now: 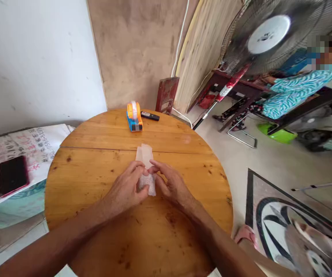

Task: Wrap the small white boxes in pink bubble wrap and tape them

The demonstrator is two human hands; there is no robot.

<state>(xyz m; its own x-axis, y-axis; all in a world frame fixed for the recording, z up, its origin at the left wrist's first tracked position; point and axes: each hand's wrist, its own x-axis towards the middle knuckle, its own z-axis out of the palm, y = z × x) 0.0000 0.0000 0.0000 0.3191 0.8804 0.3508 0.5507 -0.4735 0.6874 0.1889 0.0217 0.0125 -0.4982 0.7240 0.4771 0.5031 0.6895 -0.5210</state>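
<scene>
A small strip of whitish, half see-through wrapping point(145, 152), bumpy like bubble wrap at its near end, lies on the round wooden table point(96, 173). From the left side, my left hand point(129, 184) grips it with bent fingers, the fingertips at its middle and the thumb near its lower end. My right hand point(170, 182) comes in from the other side, its fingers closed on the same spot. The fingertips of both hands nearly meet there and cover part of the wrapping. Whether anything is inside it, I cannot tell.
Beyond the wrapping stand an orange-and-blue tape dispenser point(134, 116) and a black remote-like object point(150, 115). A phone point(13, 176) lies on printed sacking at left. At right are a large standing fan point(268, 34) and a seated person point(294, 92).
</scene>
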